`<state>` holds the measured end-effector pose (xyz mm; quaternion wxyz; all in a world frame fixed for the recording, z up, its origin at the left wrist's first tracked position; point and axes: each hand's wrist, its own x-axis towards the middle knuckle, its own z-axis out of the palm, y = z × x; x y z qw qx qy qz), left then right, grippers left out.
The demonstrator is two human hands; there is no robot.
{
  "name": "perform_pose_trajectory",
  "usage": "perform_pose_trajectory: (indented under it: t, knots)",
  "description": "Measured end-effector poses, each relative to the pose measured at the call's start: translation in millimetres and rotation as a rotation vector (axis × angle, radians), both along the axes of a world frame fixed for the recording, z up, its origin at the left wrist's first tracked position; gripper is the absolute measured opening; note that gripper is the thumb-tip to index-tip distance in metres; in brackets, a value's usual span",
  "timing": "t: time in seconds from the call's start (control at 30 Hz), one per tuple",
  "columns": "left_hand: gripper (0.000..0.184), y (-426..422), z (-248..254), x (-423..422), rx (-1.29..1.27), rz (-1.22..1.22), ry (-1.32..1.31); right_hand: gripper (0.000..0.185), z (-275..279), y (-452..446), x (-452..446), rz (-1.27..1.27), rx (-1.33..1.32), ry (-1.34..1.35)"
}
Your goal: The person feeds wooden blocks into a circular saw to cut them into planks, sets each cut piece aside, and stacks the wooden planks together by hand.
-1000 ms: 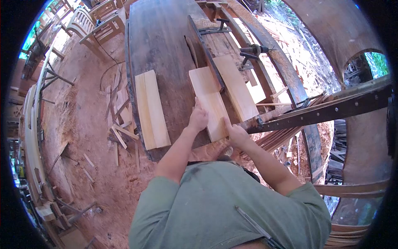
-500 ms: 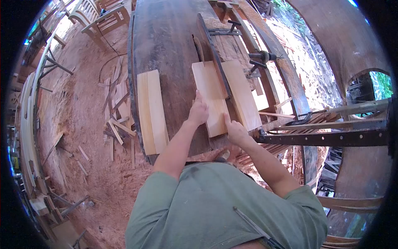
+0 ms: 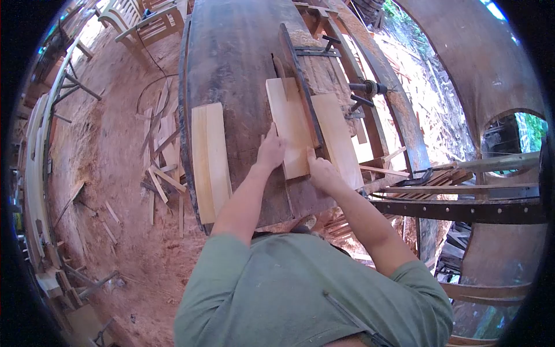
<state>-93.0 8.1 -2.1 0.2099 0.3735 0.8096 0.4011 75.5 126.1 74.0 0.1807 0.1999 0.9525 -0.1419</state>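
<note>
A pale wooden board [image 3: 291, 124] lies flat on the dark saw table [image 3: 231, 58], its right long edge along a thin metal fence [image 3: 300, 87]. The board's far end is at a dark upright piece [image 3: 278, 66] that looks like a saw blade; the contact there is hard to make out. My left hand [image 3: 270, 151] presses the board's left edge, index finger pointing forward, the other fingers curled. At the near right corner, my right hand [image 3: 325, 175] pushes with its index finger extended and the rest folded. Both thumbs are mostly hidden.
Two pale boards [image 3: 210, 159] lie side by side on the table's left. Another board [image 3: 337, 139] rests right of the fence. Clamp handles [image 3: 361, 99] stick out at the right. Offcuts [image 3: 165, 139] and sawdust cover the floor at left, near a wooden chair [image 3: 151, 26].
The board has slid forward along the fence, toward the blade-like piece. Both my hands have moved forward with it. The view has shifted slightly.
</note>
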Motion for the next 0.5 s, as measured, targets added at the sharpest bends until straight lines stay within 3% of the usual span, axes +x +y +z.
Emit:
perform_pose_trajectory:
  t: [0.03,0.2,0.5]
  knots:
    - [0.033,-5.8,3.3,10.7,0.004,-0.006,-0.031,0.063,0.6,1.0,-2.3,0.011,0.016,0.037]
    - [0.033,-29.1,4.5,75.2,0.051,0.008,0.152,0.066,3.5,6.0,-15.6,-0.008,0.003,0.084]
    - [0.035,-22.8,11.0,59.7,-0.005,0.006,0.251,0.073,17.6,6.1,-23.0,-0.176,-0.016,0.097]
